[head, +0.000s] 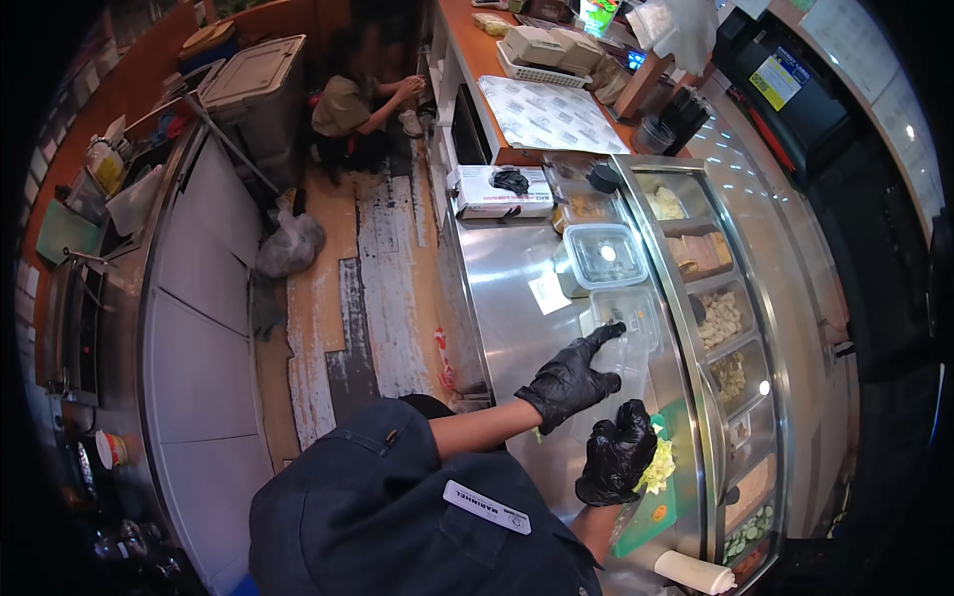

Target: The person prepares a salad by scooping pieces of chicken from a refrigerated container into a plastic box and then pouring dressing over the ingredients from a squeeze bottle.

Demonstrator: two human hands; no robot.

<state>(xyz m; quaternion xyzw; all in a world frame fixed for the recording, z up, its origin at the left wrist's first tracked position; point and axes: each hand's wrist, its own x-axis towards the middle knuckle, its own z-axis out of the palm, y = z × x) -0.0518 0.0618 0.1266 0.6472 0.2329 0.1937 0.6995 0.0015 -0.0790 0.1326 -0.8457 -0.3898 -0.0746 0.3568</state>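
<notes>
Both hands wear black gloves. My left hand [572,378] is over the steel counter, thumb and fingers apart, reaching to a clear plastic container [633,369] that lies there. Closer to me, my right hand [617,453] is curled beside chopped lettuce [659,468] on a green cutting board [650,526]; whether something is inside its fingers is hidden. Beyond the left hand stands a lidded clear container [605,255], with a white paper slip [548,293] next to it. A cream squeeze bottle [693,572] lies on its side past the near end of the board.
A refrigerated topping rail [719,320] with food pans runs along the right. A glove box [501,192] and patterned paper sheets [550,112] lie farther along. Another person [358,112] crouches on the floor near a grey lidded bin [253,89]. A plastic bag [291,244] sits by the left cabinets.
</notes>
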